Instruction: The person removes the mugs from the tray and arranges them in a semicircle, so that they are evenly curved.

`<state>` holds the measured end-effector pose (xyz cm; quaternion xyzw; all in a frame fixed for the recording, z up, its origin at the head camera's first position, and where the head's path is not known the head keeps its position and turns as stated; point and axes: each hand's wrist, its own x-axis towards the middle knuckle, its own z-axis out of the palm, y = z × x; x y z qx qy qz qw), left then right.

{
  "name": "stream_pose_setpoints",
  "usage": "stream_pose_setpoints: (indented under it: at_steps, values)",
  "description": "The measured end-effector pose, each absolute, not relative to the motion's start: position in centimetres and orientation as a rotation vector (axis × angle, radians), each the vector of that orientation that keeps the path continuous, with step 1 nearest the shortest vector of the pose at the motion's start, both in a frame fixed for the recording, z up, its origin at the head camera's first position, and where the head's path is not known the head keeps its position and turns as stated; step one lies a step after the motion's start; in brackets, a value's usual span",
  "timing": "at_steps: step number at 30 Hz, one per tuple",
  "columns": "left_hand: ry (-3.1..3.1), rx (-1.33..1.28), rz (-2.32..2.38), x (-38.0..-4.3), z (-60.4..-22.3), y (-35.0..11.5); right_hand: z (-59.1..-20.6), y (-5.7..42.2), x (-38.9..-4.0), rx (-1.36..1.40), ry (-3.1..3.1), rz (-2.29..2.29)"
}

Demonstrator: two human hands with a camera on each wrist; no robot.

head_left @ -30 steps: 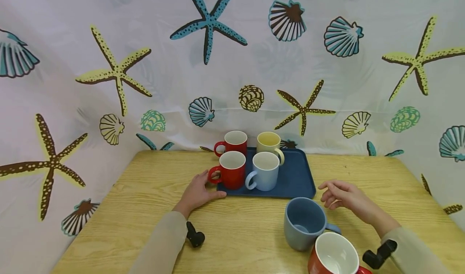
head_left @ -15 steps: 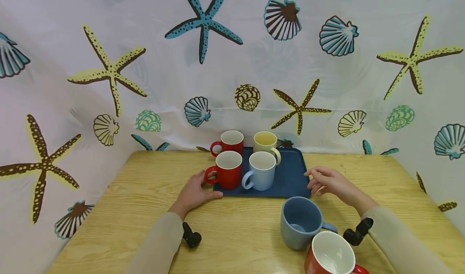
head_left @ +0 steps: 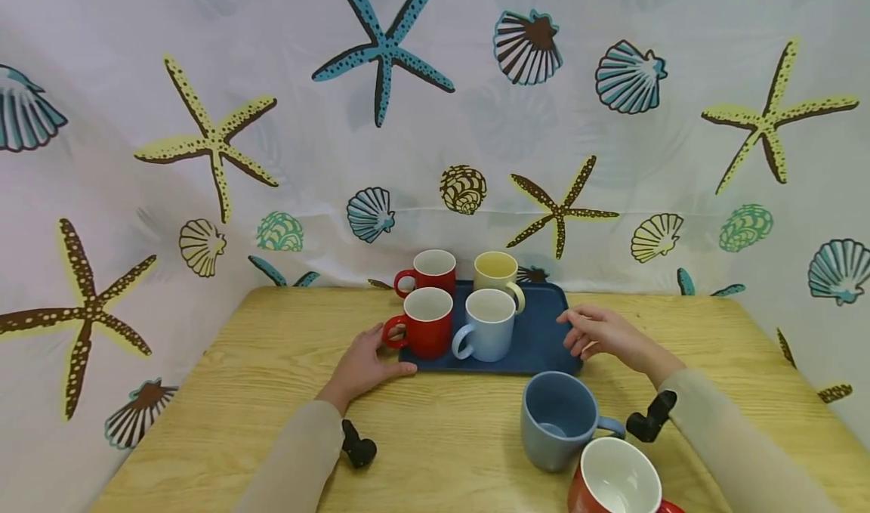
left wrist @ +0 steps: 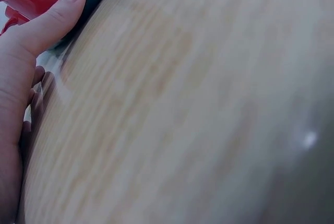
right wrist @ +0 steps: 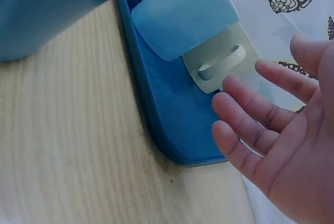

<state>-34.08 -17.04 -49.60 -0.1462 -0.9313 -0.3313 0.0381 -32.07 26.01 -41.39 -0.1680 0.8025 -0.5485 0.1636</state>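
A dark blue tray (head_left: 537, 339) bears two red mugs, the front one (head_left: 430, 328) and the rear one (head_left: 438, 271), plus a light blue mug (head_left: 491, 328) and a pale yellow mug (head_left: 495, 270). My left hand (head_left: 360, 368) is at the tray's front left corner, its thumb (left wrist: 57, 18) at the rim in the left wrist view and its fingers beside the red mug's handle, partly hidden. My right hand (head_left: 605, 337) hovers at the tray's right edge, holding nothing. Its fingers (right wrist: 245, 112) are loosely bent in the right wrist view.
A grey-blue mug (head_left: 557, 422) stands on the wooden table (head_left: 435, 437) in front of the tray. Close against it is another red mug (head_left: 615, 475), nearer to me and cut by the frame's bottom. A patterned curtain (head_left: 306, 150) hangs behind the table.
My right hand has moved left, from beside the tray to its right edge. The left hand and the mugs have kept their places; the camera view shifted slightly.
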Motion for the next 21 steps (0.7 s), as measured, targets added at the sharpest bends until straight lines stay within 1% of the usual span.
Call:
stream_pose_setpoints:
  at_steps: [10,21]
  values:
    - [-2.842,-0.449,-0.999,-34.7,-50.2,-17.0,-40.6,25.9,-33.7,-0.467,2.296,-1.576]
    - [-2.878,-0.402,-0.992,-34.4,-50.2,-17.2,-40.0,24.0,-35.7,-0.445,2.286,-1.621]
